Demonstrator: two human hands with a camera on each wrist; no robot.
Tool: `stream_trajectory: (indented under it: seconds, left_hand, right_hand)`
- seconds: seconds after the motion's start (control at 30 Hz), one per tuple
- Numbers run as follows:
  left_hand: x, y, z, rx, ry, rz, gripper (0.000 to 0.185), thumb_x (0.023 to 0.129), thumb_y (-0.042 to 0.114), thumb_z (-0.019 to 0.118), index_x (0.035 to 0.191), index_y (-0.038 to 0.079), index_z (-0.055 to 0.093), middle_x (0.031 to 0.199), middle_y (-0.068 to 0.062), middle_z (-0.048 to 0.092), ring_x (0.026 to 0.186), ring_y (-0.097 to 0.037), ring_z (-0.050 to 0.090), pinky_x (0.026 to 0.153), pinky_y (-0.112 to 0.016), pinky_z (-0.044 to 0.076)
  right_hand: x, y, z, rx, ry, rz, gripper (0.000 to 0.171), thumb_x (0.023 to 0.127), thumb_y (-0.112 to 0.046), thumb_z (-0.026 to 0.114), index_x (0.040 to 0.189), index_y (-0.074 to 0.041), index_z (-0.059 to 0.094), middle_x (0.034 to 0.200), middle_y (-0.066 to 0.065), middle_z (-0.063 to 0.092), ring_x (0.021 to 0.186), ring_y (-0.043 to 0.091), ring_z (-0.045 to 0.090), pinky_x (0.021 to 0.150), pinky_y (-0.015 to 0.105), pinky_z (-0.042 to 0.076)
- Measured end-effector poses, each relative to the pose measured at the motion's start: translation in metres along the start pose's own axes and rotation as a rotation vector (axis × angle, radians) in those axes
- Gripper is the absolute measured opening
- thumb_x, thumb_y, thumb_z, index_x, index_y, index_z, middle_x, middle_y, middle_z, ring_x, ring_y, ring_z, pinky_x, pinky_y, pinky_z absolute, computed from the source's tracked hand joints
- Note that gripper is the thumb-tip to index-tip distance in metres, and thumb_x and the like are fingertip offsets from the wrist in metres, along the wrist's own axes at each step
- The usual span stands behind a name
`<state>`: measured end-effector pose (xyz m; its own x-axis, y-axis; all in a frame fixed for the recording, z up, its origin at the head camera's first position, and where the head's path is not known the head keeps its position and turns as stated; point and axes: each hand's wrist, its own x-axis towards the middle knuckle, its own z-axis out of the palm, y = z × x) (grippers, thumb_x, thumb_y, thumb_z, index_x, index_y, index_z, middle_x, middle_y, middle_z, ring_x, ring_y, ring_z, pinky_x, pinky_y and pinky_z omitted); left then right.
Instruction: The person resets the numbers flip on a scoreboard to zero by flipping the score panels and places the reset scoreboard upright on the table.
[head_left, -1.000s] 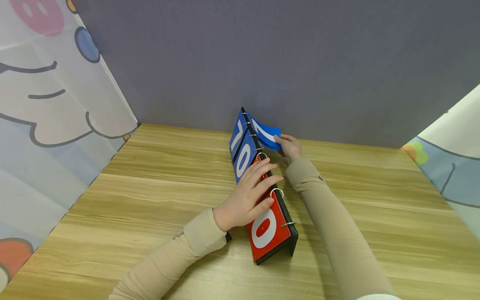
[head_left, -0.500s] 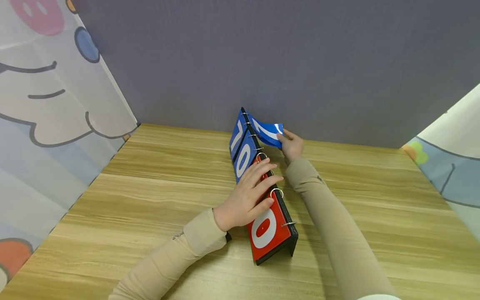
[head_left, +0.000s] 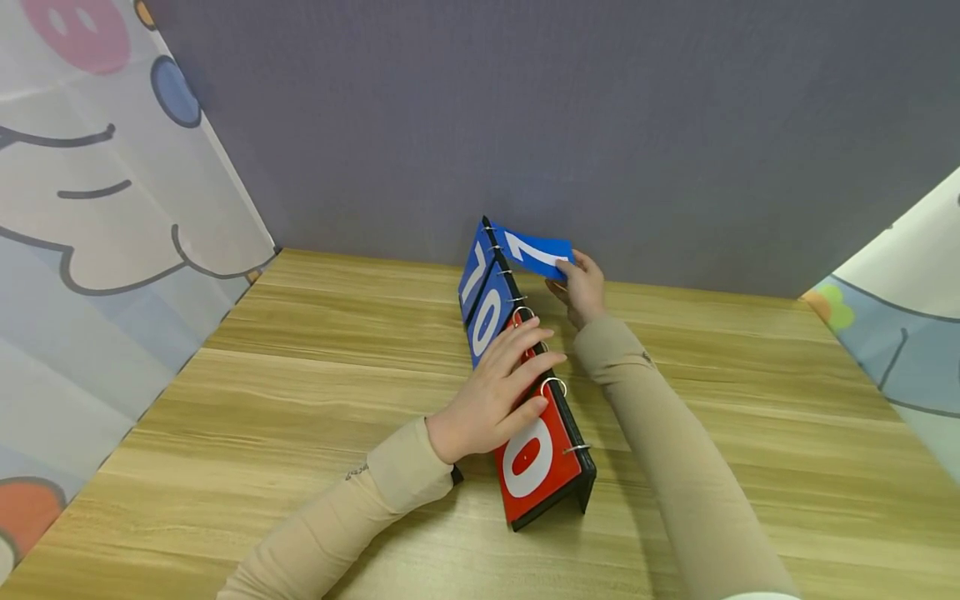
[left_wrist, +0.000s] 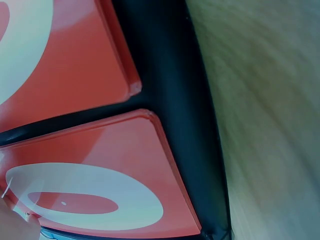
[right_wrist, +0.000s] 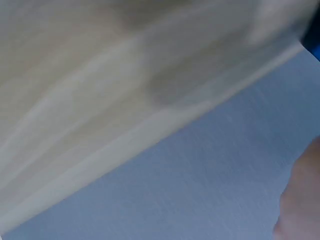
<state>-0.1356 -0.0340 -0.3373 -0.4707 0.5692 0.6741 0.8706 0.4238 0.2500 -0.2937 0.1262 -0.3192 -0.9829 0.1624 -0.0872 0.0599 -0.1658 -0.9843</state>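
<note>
A tabletop flip scoreboard (head_left: 576, 437) stands like a tent on the table, blue number cards at its far end and red ones nearer. My left hand (head_left: 491, 400) rests across its near slope, fingers spread over the ringed top edge and partly covering the red cards. A red zero card (head_left: 527, 496) shows below the thumb; the left wrist view has two red zero cards, one of them (left_wrist: 145, 145) beside a fingertip. My right hand (head_left: 585, 287) pinches the free end of a raised blue card (head_left: 557, 248) with a white numeral, still on its rings.
The wooden table (head_left: 315, 367) extends on both sides of the scoreboard. A grey panel (head_left: 675, 150) rises behind it, close past the far end. Printed cloths hang at the left (head_left: 150, 217) and the right (head_left: 930, 333).
My right hand has lifted the blue card's free end a little up and to the right, so the card lies flatter. The left hand has stayed in place.
</note>
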Motion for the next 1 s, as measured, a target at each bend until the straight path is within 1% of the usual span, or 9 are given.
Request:
stream_trajectory:
  seconds: [0.1,0.27,0.33,0.43,0.53,0.63,0.73,0.87,1.0]
  left_hand:
    - [0.000,0.000,0.000,0.000,0.001,0.000,0.060,0.101,0.049,0.014,0.131,0.009,0.047,0.142,-0.015,0.037,0.141,-0.033,0.024,0.117,-0.047,0.016]
    - [0.001,0.000,0.000,-0.004,-0.003,-0.001,0.060,0.101,0.049,0.014,0.131,0.009,0.047,0.143,-0.015,0.037,0.141,-0.033,0.024,0.117,-0.048,0.016]
    - [0.001,0.000,-0.001,-0.003,-0.005,-0.002,0.059,0.101,0.049,0.015,0.131,0.009,0.047,0.143,-0.015,0.037,0.142,-0.032,0.023,0.117,-0.047,0.016]
    - [0.001,-0.001,-0.001,-0.006,-0.009,-0.008,0.059,0.101,0.049,0.015,0.131,0.009,0.047,0.143,-0.015,0.037,0.142,-0.031,0.022,0.117,-0.047,0.016]
    - [0.001,-0.002,0.000,-0.012,-0.008,-0.014,0.060,0.101,0.050,0.015,0.131,0.009,0.047,0.143,-0.015,0.037,0.142,-0.032,0.023,0.117,-0.048,0.016]
    - [0.001,-0.002,0.000,-0.014,-0.005,-0.012,0.059,0.101,0.050,0.016,0.130,0.009,0.048,0.142,-0.014,0.037,0.142,-0.031,0.023,0.117,-0.048,0.016]
    - [0.002,-0.001,0.000,-0.008,0.001,-0.003,0.058,0.101,0.049,0.017,0.130,0.009,0.048,0.142,-0.015,0.038,0.142,-0.030,0.023,0.117,-0.048,0.017]
    - [0.003,-0.001,0.001,0.003,0.009,0.006,0.058,0.102,0.048,0.016,0.130,0.009,0.048,0.141,-0.015,0.038,0.142,-0.030,0.023,0.116,-0.047,0.017]
    - [0.003,-0.001,0.001,0.007,0.010,0.009,0.058,0.102,0.048,0.016,0.130,0.009,0.049,0.141,-0.015,0.038,0.141,-0.031,0.024,0.116,-0.047,0.018]
  right_hand:
    - [-0.001,-0.012,0.000,0.065,0.004,-0.035,0.049,0.097,-0.010,0.048,0.144,-0.005,0.036,0.137,0.019,0.046,0.086,0.012,0.061,0.082,0.028,0.053]
    - [-0.004,-0.034,0.000,0.011,0.054,-0.182,0.046,0.096,-0.010,0.050,0.141,-0.009,0.042,0.134,0.019,0.049,0.090,0.017,0.065,0.089,0.038,0.052]
    - [-0.005,-0.041,0.001,-0.019,0.056,-0.236,0.044,0.096,-0.011,0.051,0.139,-0.010,0.045,0.130,0.017,0.051,0.089,0.017,0.066,0.086,0.037,0.054]
    - [-0.007,-0.048,0.004,-0.040,0.039,-0.312,0.044,0.095,-0.012,0.054,0.138,-0.013,0.047,0.116,0.012,0.056,0.081,0.014,0.065,0.077,0.031,0.056]
    - [-0.009,-0.049,0.009,-0.081,-0.017,-0.399,0.052,0.094,-0.016,0.057,0.143,-0.018,0.041,0.096,0.004,0.054,0.073,0.008,0.060,0.073,0.025,0.055]
    - [-0.012,-0.047,0.014,-0.137,-0.113,-0.492,0.061,0.093,-0.017,0.059,0.147,-0.020,0.031,0.094,0.001,0.054,0.076,0.008,0.059,0.076,0.029,0.055]
    - [-0.014,-0.046,0.020,-0.210,-0.229,-0.543,0.061,0.092,-0.015,0.061,0.145,-0.013,0.029,0.109,0.007,0.057,0.087,0.014,0.062,0.081,0.035,0.054]
    - [-0.015,-0.044,0.026,-0.410,-0.334,-0.549,0.059,0.090,-0.016,0.063,0.141,-0.008,0.033,0.128,0.017,0.052,0.102,0.026,0.059,0.089,0.039,0.050]
    - [-0.016,-0.042,0.030,-0.579,-0.395,-0.521,0.056,0.091,-0.020,0.064,0.140,-0.007,0.040,0.129,0.019,0.052,0.114,0.031,0.055,0.095,0.038,0.047]
